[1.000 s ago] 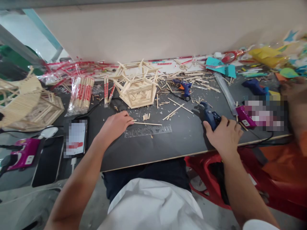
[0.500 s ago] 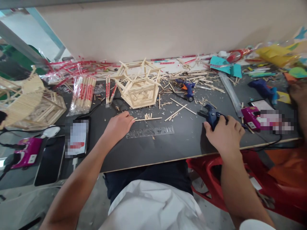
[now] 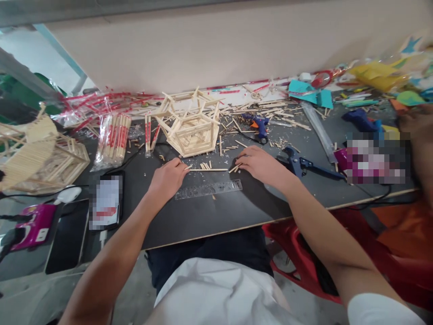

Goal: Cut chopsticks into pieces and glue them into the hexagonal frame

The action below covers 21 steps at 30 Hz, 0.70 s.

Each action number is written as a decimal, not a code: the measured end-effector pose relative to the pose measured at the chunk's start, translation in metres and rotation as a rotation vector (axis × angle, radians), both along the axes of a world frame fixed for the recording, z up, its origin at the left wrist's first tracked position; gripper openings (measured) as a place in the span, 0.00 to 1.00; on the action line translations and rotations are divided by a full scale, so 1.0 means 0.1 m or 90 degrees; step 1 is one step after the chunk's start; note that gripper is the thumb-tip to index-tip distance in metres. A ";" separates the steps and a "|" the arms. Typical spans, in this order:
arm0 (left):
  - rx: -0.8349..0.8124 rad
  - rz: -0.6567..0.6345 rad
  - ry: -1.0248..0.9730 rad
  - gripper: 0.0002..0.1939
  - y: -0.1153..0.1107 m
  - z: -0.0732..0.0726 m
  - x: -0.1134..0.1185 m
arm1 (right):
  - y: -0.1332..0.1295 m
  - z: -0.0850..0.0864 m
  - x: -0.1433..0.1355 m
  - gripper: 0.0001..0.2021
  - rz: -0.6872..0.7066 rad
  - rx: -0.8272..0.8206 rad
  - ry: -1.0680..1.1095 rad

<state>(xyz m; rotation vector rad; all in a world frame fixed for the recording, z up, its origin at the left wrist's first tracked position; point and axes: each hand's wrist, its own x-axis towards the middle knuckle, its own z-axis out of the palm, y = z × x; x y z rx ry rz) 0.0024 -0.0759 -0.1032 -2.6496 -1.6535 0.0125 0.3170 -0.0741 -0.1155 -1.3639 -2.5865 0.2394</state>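
Observation:
My left hand (image 3: pixel 169 178) rests on the table with its fingers pinched on a thin wooden stick (image 3: pixel 209 169) that reaches right. Several short cut pieces (image 3: pixel 205 166) lie just behind this stick. My right hand (image 3: pixel 259 164) is at the stick's far end, its fingers closed over the ends of two wooden sticks (image 3: pixel 234 168); the rest of them is hidden under the hand. In front lies a clear plastic ruler (image 3: pixel 209 189). Blue-handled cutters (image 3: pixel 297 163) lie on the table to the right, apart from my hand.
Behind my hands stands a polygonal stick frame (image 3: pixel 191 131); another stick model (image 3: pixel 50 158) is at left. Around are bagged chopsticks (image 3: pixel 113 137), a blue glue gun (image 3: pixel 260 127), phones (image 3: pixel 67 234) and purple power strips (image 3: pixel 34 223). Another person's arm (image 3: pixel 419 140) is at right.
My right hand has let go of the cutters and moved left onto the two wooden sticks. The cutters stay on the table. My left hand keeps its place; the view has shifted slightly.

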 end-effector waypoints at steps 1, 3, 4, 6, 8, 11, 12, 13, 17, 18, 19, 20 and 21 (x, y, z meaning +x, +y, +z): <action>0.010 -0.003 -0.009 0.15 0.00 -0.02 0.00 | 0.02 0.00 0.00 0.12 0.010 -0.013 0.000; 0.030 -0.012 -0.028 0.15 0.01 -0.07 0.01 | 0.03 0.00 -0.01 0.11 0.014 -0.027 -0.002; 0.039 -0.017 -0.036 0.15 0.02 -0.09 0.03 | 0.03 0.00 -0.01 0.10 0.010 -0.027 -0.003; 0.055 -0.029 -0.046 0.15 0.05 -0.13 0.06 | 0.03 0.01 -0.02 0.08 -0.003 -0.023 -0.015; 0.068 -0.039 -0.052 0.15 0.08 -0.15 0.08 | 0.02 0.03 -0.04 0.07 -0.014 -0.018 -0.037; 0.082 -0.047 -0.073 0.16 0.07 -0.10 0.06 | 0.01 0.10 -0.08 0.07 -0.021 -0.026 -0.052; 0.083 -0.049 -0.079 0.16 0.05 -0.07 0.04 | 0.01 0.13 -0.09 0.08 -0.027 -0.035 -0.045; 0.080 -0.055 -0.081 0.15 0.03 -0.03 0.02 | 0.01 0.18 -0.11 0.08 -0.034 -0.045 -0.032; 0.040 -0.079 -0.039 0.14 -0.07 0.09 -0.07 | 0.04 0.38 -0.19 0.06 -0.054 -0.070 0.043; 0.026 -0.082 -0.022 0.14 -0.08 0.10 -0.08 | 0.05 0.43 -0.21 0.06 -0.048 -0.079 0.066; 0.014 -0.082 -0.008 0.14 -0.09 0.10 -0.09 | 0.07 0.46 -0.23 0.06 -0.040 -0.091 0.092; 0.006 -0.081 0.004 0.14 -0.09 0.09 -0.09 | 0.09 0.48 -0.25 0.06 -0.034 -0.106 0.120; 0.000 -0.081 0.012 0.15 -0.08 0.08 -0.09 | 0.11 0.48 -0.28 0.05 -0.030 -0.121 0.148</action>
